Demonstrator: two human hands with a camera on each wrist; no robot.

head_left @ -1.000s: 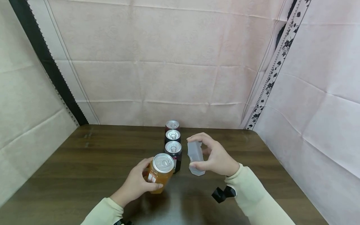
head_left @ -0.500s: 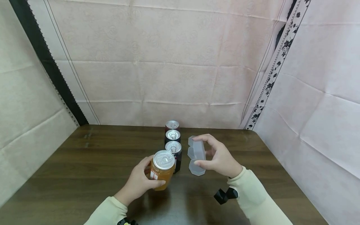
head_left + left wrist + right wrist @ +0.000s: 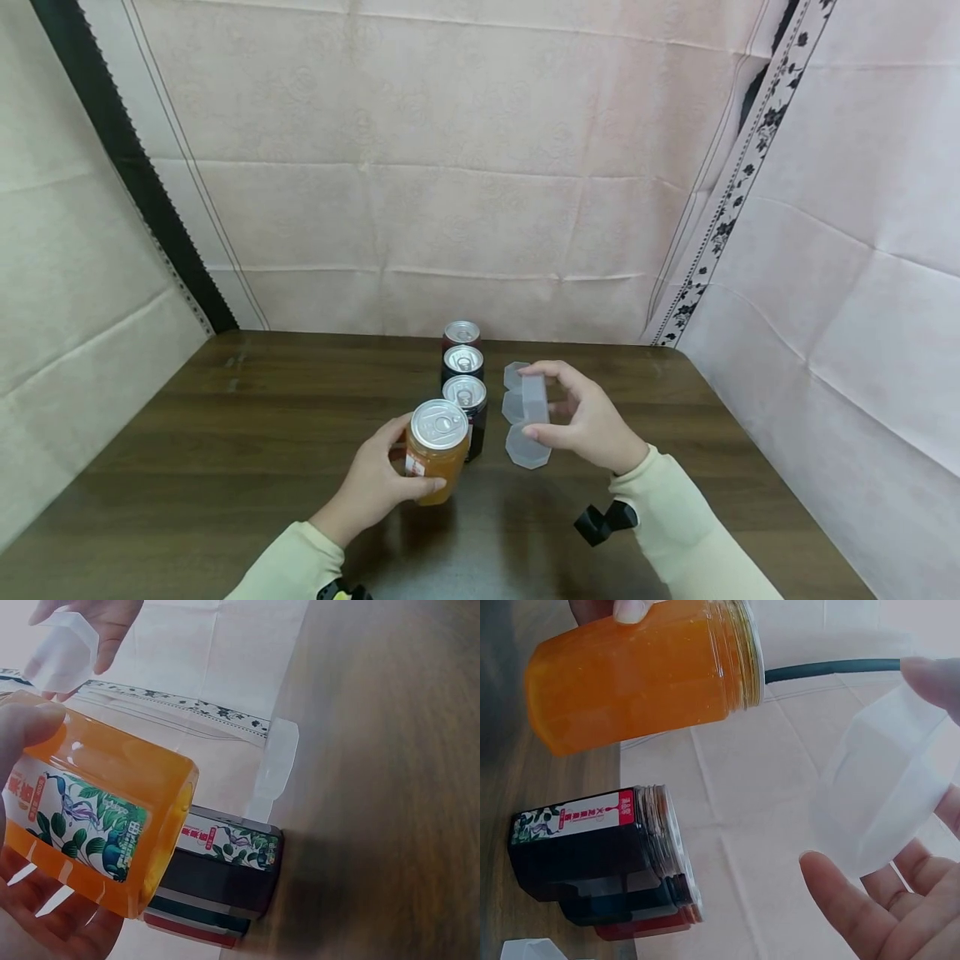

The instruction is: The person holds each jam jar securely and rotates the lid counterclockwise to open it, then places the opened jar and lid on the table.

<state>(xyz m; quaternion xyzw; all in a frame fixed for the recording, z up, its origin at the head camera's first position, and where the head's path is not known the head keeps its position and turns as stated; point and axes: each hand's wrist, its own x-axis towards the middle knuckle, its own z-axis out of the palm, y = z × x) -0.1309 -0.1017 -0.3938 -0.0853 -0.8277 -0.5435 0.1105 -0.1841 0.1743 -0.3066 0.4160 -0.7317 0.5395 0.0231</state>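
My left hand (image 3: 375,475) grips an orange jar (image 3: 437,454) around its side. The jar has a silver pull-tab top and, in the left wrist view, a leafy printed label. It is held above the table, tilted slightly. My right hand (image 3: 588,421) pinches a translucent plastic cap (image 3: 536,398) between thumb and fingers, to the right of the jar. The right wrist view shows the cap (image 3: 885,780) as faceted and frosted, apart from the orange jar (image 3: 645,671). Similar caps lie on the table, the nearest cap (image 3: 527,448) just below the held one.
Behind the orange jar, a row of three darker jars stands on the wooden table (image 3: 247,450): a near jar (image 3: 476,433), a middle jar (image 3: 463,360) and a reddish far jar (image 3: 462,333). Pale cloth (image 3: 465,167) hangs around the table's back and sides.
My right hand has shifted right with its cap, uncovering the caps on the table to its left. My left hand has brought the orange jar slightly up and to the right.
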